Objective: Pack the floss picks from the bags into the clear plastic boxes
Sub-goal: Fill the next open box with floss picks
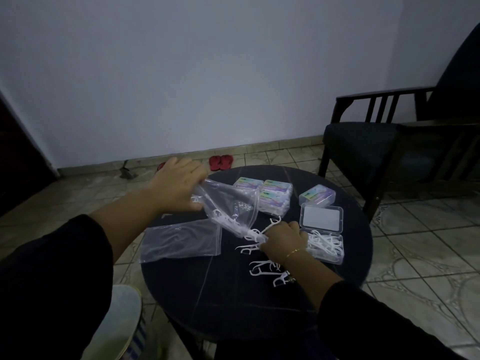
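1. While the left hand (176,183) grips the tilted bag (228,203) by its closed end so picks slide mouthward, the right hand (281,239) pinches a bunch of floss picks (255,233) at the opening.
2. Just right, the open box (326,246) waits part-filled; loose picks (267,268) lie on the table (207,294).

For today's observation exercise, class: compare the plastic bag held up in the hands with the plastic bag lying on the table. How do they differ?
The held bag is lifted and tilted, gripped by the left hand; the flat bag lies on the table, untouched. The held bag is crumpled, the flat bag smooth. Floss picks spill from the held bag toward the right hand; the flat bag looks nearly empty. Both are clear plastic.
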Motion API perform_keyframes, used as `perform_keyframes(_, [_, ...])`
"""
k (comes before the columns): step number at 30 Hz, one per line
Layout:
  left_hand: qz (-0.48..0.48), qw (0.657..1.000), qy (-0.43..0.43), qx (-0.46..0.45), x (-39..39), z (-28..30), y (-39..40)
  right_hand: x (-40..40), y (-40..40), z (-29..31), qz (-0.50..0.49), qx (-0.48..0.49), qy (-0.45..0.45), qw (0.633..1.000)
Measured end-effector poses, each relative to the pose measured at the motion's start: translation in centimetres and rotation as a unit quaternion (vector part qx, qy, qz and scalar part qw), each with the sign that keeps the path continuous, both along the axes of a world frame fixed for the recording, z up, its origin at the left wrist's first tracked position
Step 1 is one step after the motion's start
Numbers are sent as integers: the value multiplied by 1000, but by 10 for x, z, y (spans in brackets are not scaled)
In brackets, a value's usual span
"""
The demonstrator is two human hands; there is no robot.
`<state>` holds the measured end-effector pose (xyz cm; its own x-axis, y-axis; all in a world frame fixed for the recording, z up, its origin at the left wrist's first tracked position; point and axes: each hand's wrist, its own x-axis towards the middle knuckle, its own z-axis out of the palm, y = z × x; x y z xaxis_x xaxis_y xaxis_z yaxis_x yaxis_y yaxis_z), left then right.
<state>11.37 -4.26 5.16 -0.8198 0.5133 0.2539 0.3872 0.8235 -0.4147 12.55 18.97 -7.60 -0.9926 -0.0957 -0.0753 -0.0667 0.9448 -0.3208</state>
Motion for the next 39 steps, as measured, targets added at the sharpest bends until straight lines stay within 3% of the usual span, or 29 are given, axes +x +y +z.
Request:
perform_keyframes(8, [-23, 1000, 15, -11, -3, -7, 2, -1, -13, 5, 60, -90, 55, 993])
perform_keyframes(20, [6, 966, 6, -258, -4, -12, 8, -4, 0, 4, 41, -132, -25, 990])
perform_keyframes(27, [-25, 970, 30, -239, -8, 3, 18, -4, 4, 5, 46, -164, -48, 984])
perform_keyframes(32, [-38, 964, 3, -263, -3, 11, 32, 0, 8, 5, 71, -397, -59, 913])
perform_keyframes(39, [-12, 953, -24, -302, 5, 17, 38, 6, 13, 9, 64, -557, -93, 823])
